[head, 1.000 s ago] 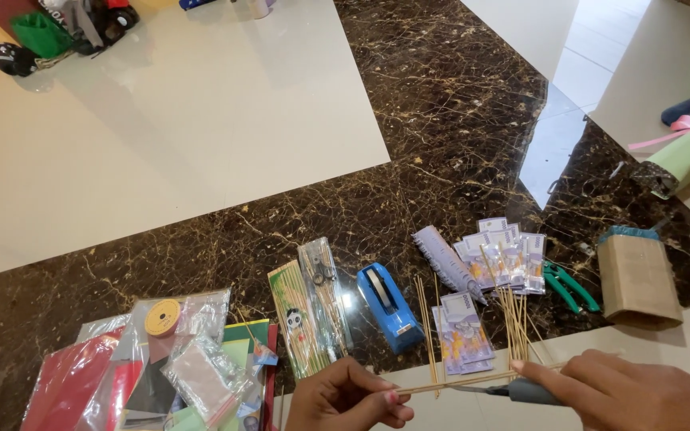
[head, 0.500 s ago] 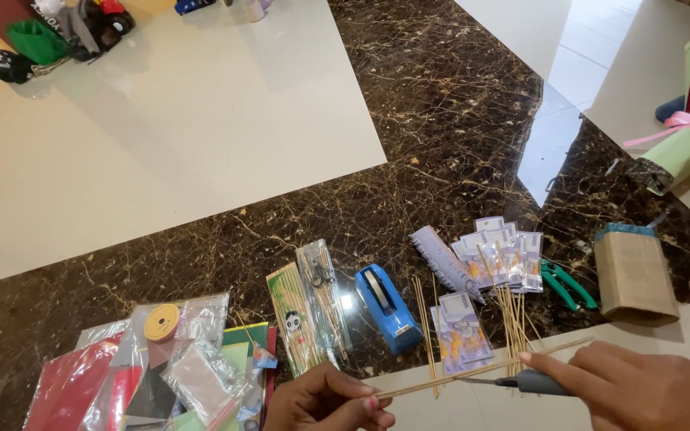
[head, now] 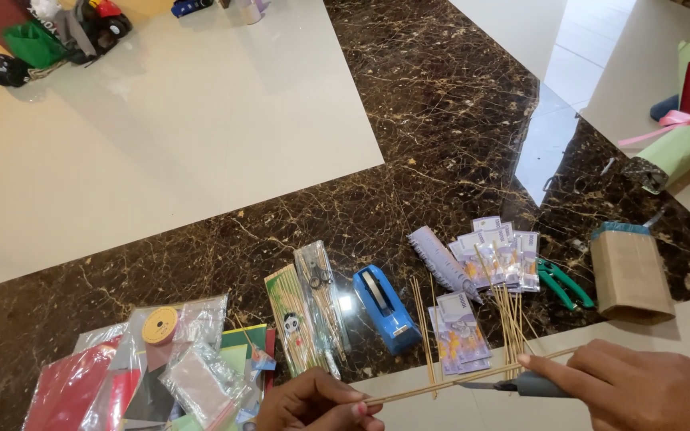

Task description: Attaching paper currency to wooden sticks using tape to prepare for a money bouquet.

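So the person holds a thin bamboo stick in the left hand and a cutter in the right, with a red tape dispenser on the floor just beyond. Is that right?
Not quite: the tape dispenser is blue, not red, as the head view shows. The rest stands: the left hand holds the thin bamboo stick, the right hand holds the cutter, and the dispenser lies on the floor just beyond.

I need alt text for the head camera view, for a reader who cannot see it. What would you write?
Two bare hands work low in the frame: the left hand pinches one end of a thin wooden stick while the right hand presses a grey-handled cutter against it. Behind them, on a dark marble floor, lie more sticks, paper notes, a blue tape dispenser and green pliers.
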